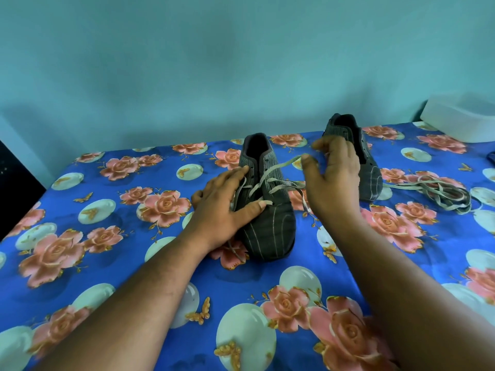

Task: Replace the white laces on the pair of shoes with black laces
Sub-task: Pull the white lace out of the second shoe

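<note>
— Turquoise wall behind, and a blue cloth with pink roses [80,263] covering the surface. Why is the left hand [225,207] laid flat on that grey pinstriped fabric shoe [270,223]?

— To pin it down, I'd judge. Its fingers are straight and spread across the shoe's side, thumb over the vamp, curled round nothing.

— And the right hand [332,178]?

— Raised just beside the shoe, pinching the loose end of the pale white flat lace [284,167] between thumb and forefinger; the other fingers fan apart. From the pinch the lace slopes down into the eyelets, partly unthreaded.

— The other shoe?

— A second grey shoe [369,167] stands behind that hand, laceless, its pulled-out white lace [442,191] heaped beside it. No black laces visible.
</note>
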Demonstrator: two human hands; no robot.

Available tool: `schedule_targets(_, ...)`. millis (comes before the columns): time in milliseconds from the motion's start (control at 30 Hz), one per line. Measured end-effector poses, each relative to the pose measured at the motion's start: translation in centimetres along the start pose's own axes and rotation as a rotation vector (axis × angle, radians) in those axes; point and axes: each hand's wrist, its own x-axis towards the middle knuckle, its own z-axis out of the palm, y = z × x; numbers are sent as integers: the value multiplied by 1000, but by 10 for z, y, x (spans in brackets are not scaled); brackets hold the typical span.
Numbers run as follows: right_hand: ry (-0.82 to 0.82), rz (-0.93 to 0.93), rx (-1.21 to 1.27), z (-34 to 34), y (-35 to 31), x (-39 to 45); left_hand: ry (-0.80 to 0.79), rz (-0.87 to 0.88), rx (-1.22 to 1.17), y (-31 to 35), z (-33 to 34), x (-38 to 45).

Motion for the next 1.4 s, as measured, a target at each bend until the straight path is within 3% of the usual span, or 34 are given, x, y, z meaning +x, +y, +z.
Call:
schedule_targets(167,-331,-274,-285,10,-10,-18,-1,-8,-14,0,0,0)
schedule_targets(367,-263,-428,-255,12,-10,-18,-20,-10,-17,0,0,0)
schedule_targets(467,-149,-355,-41,6,-14,-12,-22,-14,-22,0,-1,0)
schedule_targets(600,54,-105,259,-2,-11,2,-29,-22,-19,0,-1,0)
schedule_targets(700,-25,-83,4,-1,0,0,-19,-17,-16,-1,0,0)
schedule_targets(867,-306,-259,-332,10,-3,-13,-11,-13,-17,-2,1,1)
schedule_targets(1100,-229,-435,-167,10,-9,-15,-13,-18,-17,-2,2,1)
schedule_targets(1267,32,-91,337,-3,-17,1,-18,-23,-22,-1,0,0)
schedule_targets(1333,50,-40,268,-3,-10,3,-14,-20,-17,-1,1,0)
schedule_targets(1400,-39,-61,2,0,-2,0,-9,-12,-9,-2,2,1)
